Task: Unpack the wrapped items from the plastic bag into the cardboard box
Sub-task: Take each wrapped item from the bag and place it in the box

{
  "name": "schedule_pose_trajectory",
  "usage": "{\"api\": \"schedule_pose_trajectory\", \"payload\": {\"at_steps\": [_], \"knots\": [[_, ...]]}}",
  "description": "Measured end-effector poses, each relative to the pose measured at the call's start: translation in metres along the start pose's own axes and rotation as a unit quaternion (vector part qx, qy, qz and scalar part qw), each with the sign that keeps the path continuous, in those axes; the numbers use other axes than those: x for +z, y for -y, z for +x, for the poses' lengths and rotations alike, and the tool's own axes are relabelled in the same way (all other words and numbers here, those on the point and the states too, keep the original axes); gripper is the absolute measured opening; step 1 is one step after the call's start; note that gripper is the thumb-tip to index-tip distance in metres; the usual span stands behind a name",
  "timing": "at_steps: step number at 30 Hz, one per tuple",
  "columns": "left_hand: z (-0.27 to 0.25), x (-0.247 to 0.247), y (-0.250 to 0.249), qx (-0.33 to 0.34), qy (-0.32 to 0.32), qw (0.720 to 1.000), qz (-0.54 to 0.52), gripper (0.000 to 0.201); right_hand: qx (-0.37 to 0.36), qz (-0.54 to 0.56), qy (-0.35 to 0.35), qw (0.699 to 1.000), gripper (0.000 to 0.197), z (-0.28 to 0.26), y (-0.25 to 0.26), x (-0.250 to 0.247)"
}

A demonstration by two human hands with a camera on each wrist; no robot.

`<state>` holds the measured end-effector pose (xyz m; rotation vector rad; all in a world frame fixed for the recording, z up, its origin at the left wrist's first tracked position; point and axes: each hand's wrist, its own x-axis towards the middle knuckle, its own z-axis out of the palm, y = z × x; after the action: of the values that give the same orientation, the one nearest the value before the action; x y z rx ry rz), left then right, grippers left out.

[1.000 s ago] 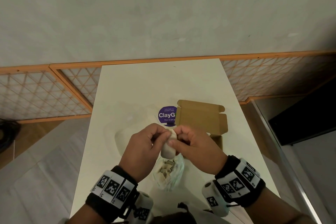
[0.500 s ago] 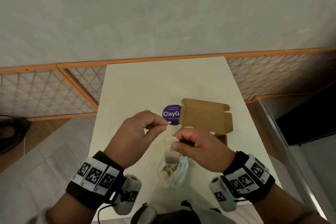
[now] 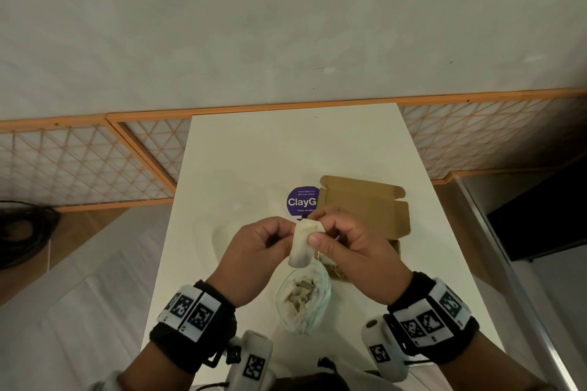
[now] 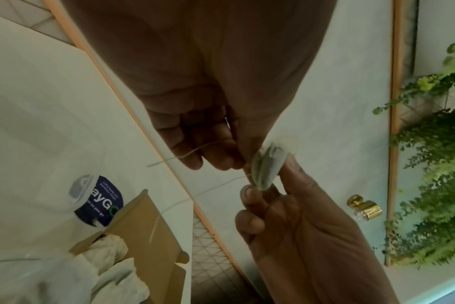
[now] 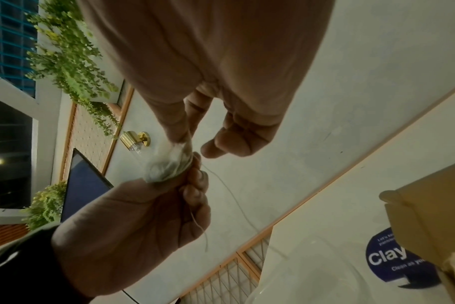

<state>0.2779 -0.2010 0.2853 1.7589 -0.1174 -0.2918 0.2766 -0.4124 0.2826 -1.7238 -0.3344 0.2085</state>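
Observation:
Both hands hold one small white wrapped item [image 3: 301, 244] in the air above the open plastic bag [image 3: 303, 303], which lies on the table with more wrapped items inside. My left hand [image 3: 287, 232] pinches the item's left side, and a thin thread [image 4: 195, 195] trails from its curled fingers [image 4: 210, 158]. My right hand [image 3: 317, 228] pinches the item's top between thumb and forefinger. In the right wrist view the wrapped item [image 5: 169, 164] sits between the two hands. The open cardboard box [image 3: 365, 206] lies just behind the right hand, with pale wrapped items [image 4: 109, 246] inside it.
A round purple label [image 3: 301, 201] lies on the white table [image 3: 286, 152], left of the box lid. An orange lattice railing [image 3: 95, 162] runs behind the table. A dark screen [image 3: 540, 222] stands to the right, and black cables [image 3: 22, 232] lie on the floor at the left.
Half a second ago my left hand was drawn away to the left of the item; it has now come back and pinches it again. The right hand has kept hold and lifted slightly.

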Motion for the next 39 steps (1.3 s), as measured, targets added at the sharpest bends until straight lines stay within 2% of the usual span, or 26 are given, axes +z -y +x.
{"api": "schedule_pose_trajectory", "payload": {"at_steps": [2, 5, 8, 10, 14, 18, 21, 25, 32, 39], "knots": [[-0.002, 0.002, 0.003, -0.005, 0.014, 1.000, 0.007, 0.020, 0.012, 0.016, -0.007, 1.000, 0.029, 0.000, -0.003, 0.000], [-0.003, 0.004, 0.006, -0.007, 0.035, 0.999, 0.026, 0.016, 0.043, 0.063, -0.006, 0.997, 0.021, 0.001, -0.003, 0.002], [-0.002, 0.003, 0.009, -0.013, 0.036, 0.998, 0.058, 0.011, 0.052, 0.056, -0.017, 0.997, 0.016, 0.000, -0.006, 0.001], [-0.001, 0.001, 0.012, -0.020, 0.026, 0.997, 0.076, 0.018, 0.058, 0.043, -0.022, 0.997, 0.015, 0.000, -0.010, -0.001], [0.002, -0.001, 0.020, -0.044, -0.009, 0.993, 0.107, 0.015, 0.085, 0.000, -0.053, 0.995, 0.012, -0.003, -0.022, -0.014], [0.001, -0.001, 0.045, -0.087, -0.002, 0.985, 0.150, 0.012, 0.096, -0.094, -0.079, 0.988, 0.004, -0.014, -0.039, -0.037], [-0.007, 0.002, 0.070, -0.098, 0.010, 0.970, 0.222, 0.009, 0.112, -0.161, -0.096, 0.976, 0.012, -0.026, -0.061, -0.054], [-0.019, 0.007, 0.094, -0.120, 0.061, 0.952, 0.277, 0.003, 0.188, -0.230, -0.073, 0.952, 0.010, -0.033, -0.100, -0.067], [-0.025, 0.018, 0.108, -0.157, 0.098, 0.930, 0.318, 0.009, 0.344, -0.159, -0.040, 0.925, 0.010, -0.012, -0.183, -0.048], [-0.027, 0.017, 0.113, -0.170, 0.078, 0.936, 0.299, 0.003, 0.414, -0.214, -0.135, 0.875, 0.003, 0.011, -0.197, -0.038]]}}
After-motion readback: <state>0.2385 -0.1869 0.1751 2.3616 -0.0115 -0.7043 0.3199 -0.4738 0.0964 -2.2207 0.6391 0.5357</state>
